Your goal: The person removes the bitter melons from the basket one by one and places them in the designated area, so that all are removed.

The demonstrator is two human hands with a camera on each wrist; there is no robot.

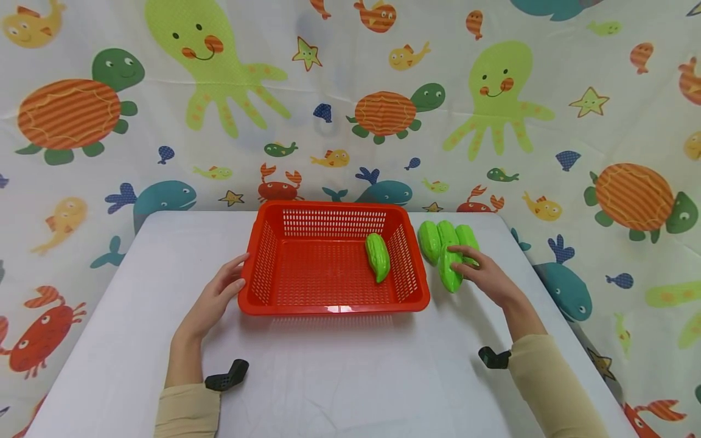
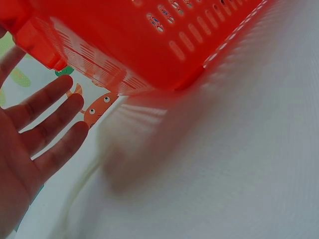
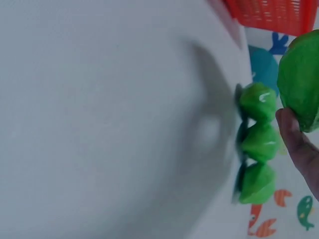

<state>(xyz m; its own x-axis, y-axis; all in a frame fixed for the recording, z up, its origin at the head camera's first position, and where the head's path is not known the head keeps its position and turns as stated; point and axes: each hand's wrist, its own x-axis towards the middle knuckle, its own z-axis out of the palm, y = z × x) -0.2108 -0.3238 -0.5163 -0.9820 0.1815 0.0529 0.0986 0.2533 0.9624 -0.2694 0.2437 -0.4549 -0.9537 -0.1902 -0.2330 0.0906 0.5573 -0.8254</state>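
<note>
A red slotted basket (image 1: 334, 309) stands mid-table with one green toy gourd (image 1: 378, 257) lying against its right wall. My left hand (image 1: 232, 280) rests with straight fingers against the basket's front left corner; the left wrist view shows the open palm (image 2: 35, 134) beside the basket (image 2: 139, 40). Just right of the basket, my right hand (image 1: 468, 263) grips another green gourd (image 1: 449, 274). A group of three more gourds (image 1: 445, 237) lies close behind it. In the right wrist view the held gourd (image 3: 299, 79) is by my fingers (image 3: 294, 137), with the three gourds (image 3: 258, 144) beyond.
The white table (image 1: 350, 377) ends at the back against a sea-creature patterned cloth (image 1: 350, 109) that also hangs to both sides. Black wrist mounts (image 1: 227, 375) sit at both sleeves. The table's right edge runs close to the gourds.
</note>
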